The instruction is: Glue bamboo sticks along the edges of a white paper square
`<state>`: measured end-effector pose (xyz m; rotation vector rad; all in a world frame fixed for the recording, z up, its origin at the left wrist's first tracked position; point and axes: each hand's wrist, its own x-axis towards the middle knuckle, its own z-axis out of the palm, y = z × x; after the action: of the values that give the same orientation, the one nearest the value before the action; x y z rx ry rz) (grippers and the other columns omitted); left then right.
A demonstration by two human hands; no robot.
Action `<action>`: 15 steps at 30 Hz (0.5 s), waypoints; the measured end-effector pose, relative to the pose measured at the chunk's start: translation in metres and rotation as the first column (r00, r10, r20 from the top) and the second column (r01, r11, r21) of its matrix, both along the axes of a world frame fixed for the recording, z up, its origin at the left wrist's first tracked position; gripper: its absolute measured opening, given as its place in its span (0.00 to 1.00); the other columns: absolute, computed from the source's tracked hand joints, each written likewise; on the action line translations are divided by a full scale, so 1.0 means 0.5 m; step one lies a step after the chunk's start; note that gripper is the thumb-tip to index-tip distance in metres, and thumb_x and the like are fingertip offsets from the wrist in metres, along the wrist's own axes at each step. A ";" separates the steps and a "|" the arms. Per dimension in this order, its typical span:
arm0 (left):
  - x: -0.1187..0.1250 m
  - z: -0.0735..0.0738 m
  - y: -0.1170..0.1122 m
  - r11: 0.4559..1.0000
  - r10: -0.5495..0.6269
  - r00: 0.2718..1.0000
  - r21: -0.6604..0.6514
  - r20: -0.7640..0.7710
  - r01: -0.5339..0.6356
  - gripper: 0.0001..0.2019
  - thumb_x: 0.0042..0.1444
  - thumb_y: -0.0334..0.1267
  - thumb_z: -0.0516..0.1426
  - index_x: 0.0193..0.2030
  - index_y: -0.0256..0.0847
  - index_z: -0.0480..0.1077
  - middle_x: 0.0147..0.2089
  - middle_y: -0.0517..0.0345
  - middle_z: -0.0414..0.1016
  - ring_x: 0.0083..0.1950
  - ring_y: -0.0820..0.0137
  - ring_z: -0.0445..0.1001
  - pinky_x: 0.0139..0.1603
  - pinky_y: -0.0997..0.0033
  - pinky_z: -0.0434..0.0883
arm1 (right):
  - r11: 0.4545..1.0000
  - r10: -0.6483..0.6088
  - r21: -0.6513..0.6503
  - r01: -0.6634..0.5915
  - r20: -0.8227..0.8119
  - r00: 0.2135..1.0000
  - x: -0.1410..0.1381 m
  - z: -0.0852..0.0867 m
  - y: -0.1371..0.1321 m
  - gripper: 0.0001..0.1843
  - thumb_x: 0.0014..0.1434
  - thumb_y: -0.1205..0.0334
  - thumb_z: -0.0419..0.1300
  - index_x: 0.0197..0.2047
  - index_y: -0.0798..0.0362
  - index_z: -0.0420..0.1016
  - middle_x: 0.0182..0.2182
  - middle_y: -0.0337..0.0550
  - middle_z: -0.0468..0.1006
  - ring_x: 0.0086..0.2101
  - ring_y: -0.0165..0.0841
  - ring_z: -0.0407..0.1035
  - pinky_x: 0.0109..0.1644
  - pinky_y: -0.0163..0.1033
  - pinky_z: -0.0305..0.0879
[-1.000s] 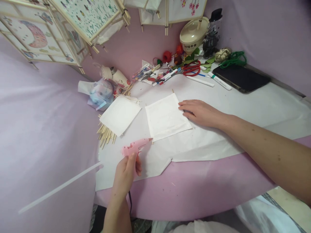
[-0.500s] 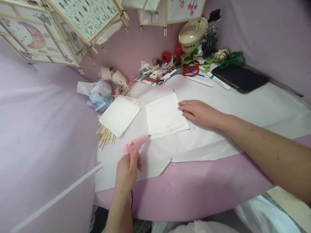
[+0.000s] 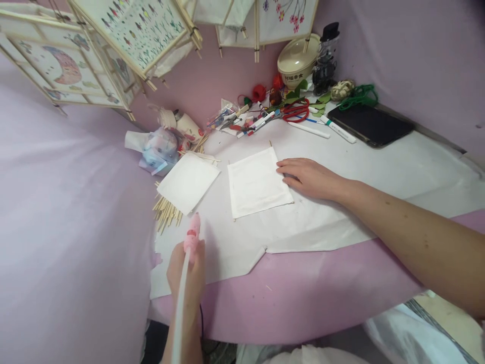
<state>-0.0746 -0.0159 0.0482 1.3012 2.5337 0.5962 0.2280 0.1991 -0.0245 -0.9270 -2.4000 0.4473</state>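
Note:
My left hand [image 3: 187, 275] is closed round a pink glue gun [image 3: 192, 236] near the table's front left, its nozzle pointing away from me toward the bamboo sticks. A white glue stick [image 3: 179, 313] runs back from the gun over my wrist. My right hand [image 3: 308, 177] lies flat with its fingers stretched on the right edge of a white paper square [image 3: 258, 183] in the middle of the table. A second white square [image 3: 188, 182] lies to its left, partly over the sticks.
A bundle of bamboo sticks [image 3: 166, 215] lies at the left. Markers, red scissors [image 3: 295, 110], a black tablet [image 3: 369, 125], a lidded bowl [image 3: 297, 55] and green cord crowd the back. Painted paper lantern frames [image 3: 132, 30] hang above. White sheet [image 3: 341, 222] covers the pink table.
My left hand has turned the glue gun from pointing right at the square's corner to pointing away, and pulled it slightly left. The right hand has stayed on the square.

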 end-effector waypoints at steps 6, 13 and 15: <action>-0.053 -0.008 -0.044 0.992 0.066 0.929 -0.077 -0.364 -0.101 0.18 0.60 0.55 0.51 0.29 0.44 0.65 0.30 0.51 0.74 0.31 0.59 0.70 0.29 0.65 0.63 | 1.000 0.003 0.007 -0.003 0.024 1.000 0.000 0.002 -0.001 0.20 0.65 0.60 0.50 0.55 0.56 0.75 0.59 0.54 0.72 0.60 0.46 0.65 0.63 0.55 0.61; -0.137 -0.039 -0.048 0.994 0.010 0.945 -0.096 -0.326 -0.043 0.22 0.57 0.58 0.52 0.26 0.40 0.69 0.24 0.51 0.72 0.27 0.60 0.70 0.28 0.66 0.61 | 1.000 -0.013 0.023 0.013 0.017 1.000 0.000 0.000 -0.003 0.20 0.65 0.60 0.50 0.56 0.54 0.74 0.59 0.52 0.73 0.59 0.45 0.65 0.63 0.54 0.61; -0.147 -0.038 -0.044 0.990 0.012 0.964 -0.130 -0.267 -0.049 0.23 0.55 0.59 0.53 0.30 0.38 0.72 0.25 0.50 0.74 0.29 0.58 0.73 0.30 0.64 0.65 | 1.000 -0.020 0.016 0.020 0.011 1.000 0.000 0.001 -0.004 0.20 0.65 0.60 0.50 0.56 0.53 0.74 0.59 0.51 0.73 0.59 0.44 0.66 0.63 0.54 0.62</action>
<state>-0.1481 -0.0377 0.0293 1.3763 2.7548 0.2618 0.2278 0.1970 -0.0238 -0.9485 -2.3986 0.4161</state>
